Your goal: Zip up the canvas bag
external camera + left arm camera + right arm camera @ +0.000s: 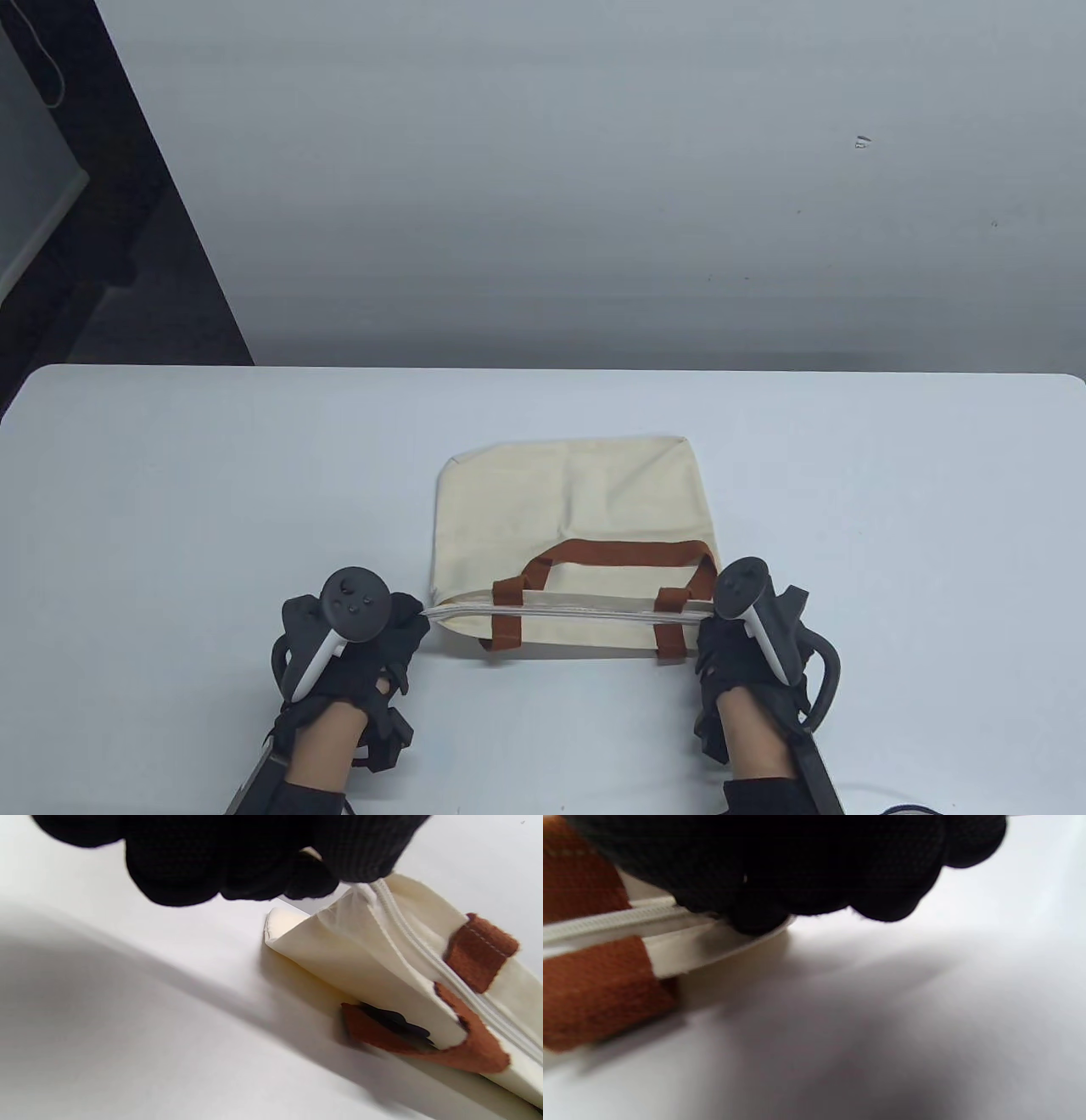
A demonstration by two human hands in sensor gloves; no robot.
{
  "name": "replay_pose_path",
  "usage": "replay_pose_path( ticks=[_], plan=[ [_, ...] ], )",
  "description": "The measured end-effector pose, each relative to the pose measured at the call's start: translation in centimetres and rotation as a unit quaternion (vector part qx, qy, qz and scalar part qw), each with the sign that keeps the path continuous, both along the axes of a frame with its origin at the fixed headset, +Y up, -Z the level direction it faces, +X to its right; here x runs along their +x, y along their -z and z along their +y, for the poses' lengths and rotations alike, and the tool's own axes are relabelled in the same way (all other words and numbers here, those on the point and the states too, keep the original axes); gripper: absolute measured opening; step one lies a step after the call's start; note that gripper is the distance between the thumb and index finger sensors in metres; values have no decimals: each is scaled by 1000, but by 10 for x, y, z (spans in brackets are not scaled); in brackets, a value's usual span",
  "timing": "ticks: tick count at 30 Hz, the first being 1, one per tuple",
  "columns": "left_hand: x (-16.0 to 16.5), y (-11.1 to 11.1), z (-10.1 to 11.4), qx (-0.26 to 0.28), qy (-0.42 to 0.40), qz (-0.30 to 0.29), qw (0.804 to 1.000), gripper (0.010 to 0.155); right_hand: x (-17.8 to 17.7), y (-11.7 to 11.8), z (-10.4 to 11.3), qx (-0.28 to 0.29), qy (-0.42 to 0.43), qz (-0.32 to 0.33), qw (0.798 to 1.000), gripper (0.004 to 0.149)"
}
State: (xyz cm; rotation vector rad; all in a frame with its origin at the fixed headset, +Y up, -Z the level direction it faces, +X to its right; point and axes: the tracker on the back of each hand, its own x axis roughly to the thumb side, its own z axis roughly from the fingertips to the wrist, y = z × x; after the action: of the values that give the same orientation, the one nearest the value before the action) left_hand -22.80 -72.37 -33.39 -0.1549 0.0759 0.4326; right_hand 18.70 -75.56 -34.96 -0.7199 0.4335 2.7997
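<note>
A cream canvas bag (564, 509) with brown handles (624, 553) lies flat on the white table (170, 509), its white zipper (568, 609) along the near edge. My left hand (399, 624) pinches the left end of the zipper edge; in the left wrist view the fingers (237, 861) hold the bag corner (360, 895) raised off the table. My right hand (717, 628) grips the right end of the zipper; in the right wrist view the fingers (763, 895) close over the zipper track (606, 923). The zipper pull is hidden.
A grey wall (594, 170) rises behind the table's far edge. A dark gap (110, 238) lies at the back left. A dark cable (899, 806) shows at the bottom right.
</note>
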Motion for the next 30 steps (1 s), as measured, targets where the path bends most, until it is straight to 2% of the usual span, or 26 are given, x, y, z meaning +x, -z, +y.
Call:
replay_pose_path(
  ticks=[1,10,12,15,18,23,26,30],
  plan=[
    [1,0,0,-1,4,-1,1000,37,1,1,-4,-15,3,-1,1000,34],
    [9,-6,15,35,44,-6,998,37,6,-1,-4,0,41,-9,999,37],
    [12,-7,14,17,61,-10,998,37,6,-1,-4,0,41,-7,999,38],
    [15,-6,7,-48,90,-16,995,36,6,-2,-5,-3,37,-4,999,39],
    [16,-3,-7,-98,104,-17,990,36,7,-2,-5,0,39,-3,999,40],
    [19,3,-31,-150,143,-20,978,37,7,-4,1,17,46,-1,999,40],
    [21,4,-39,-168,160,-18,973,38,8,-5,9,35,51,1,998,40],
    [14,3,-28,-154,132,-1,979,47,12,-9,22,74,80,1,994,41]
  ],
)
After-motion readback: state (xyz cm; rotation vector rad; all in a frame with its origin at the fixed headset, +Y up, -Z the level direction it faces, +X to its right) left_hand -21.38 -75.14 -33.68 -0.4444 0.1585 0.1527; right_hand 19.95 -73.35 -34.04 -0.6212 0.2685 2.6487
